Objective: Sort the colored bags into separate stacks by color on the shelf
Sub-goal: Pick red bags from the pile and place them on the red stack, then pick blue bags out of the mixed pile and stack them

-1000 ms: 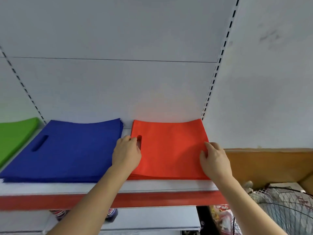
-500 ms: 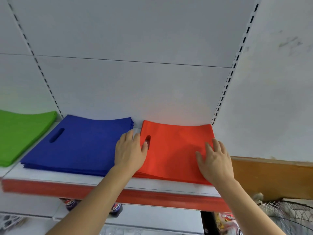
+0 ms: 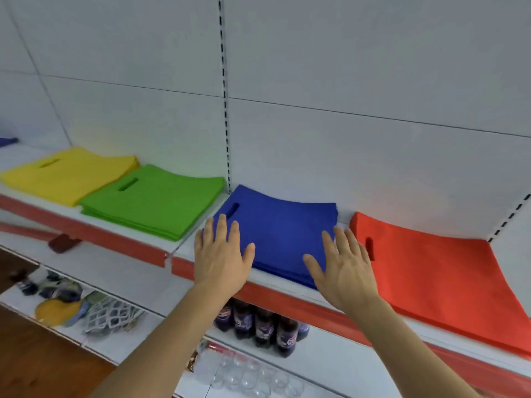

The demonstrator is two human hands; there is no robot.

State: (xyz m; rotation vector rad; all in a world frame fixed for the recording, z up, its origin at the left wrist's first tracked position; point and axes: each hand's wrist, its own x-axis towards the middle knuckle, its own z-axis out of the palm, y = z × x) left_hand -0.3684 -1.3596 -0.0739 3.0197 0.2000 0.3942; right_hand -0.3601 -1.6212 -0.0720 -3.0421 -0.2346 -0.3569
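Observation:
Several flat stacks of bags lie side by side on the white shelf (image 3: 184, 248): yellow (image 3: 66, 173) at far left, then green (image 3: 155, 199), blue (image 3: 281, 234) and red (image 3: 436, 271) at right. My left hand (image 3: 221, 254) is spread flat, fingers straight, over the blue stack's left front corner. My right hand (image 3: 342, 265) is likewise spread over the blue stack's right front corner, beside the red stack's handle slot. Neither hand holds a bag.
A scrap of another blue bag (image 3: 7, 141) shows at the far left edge. The shelf has a red front lip (image 3: 301, 303). Below stand dark soda bottles (image 3: 258, 326), clear cups (image 3: 247, 377), a net bag (image 3: 112, 314) and small goods. A white slotted back wall rises behind.
Both hands have left the red stack and moved left onto the blue stack. The view has swung left, bringing the green and yellow stacks and the lower shelf into sight.

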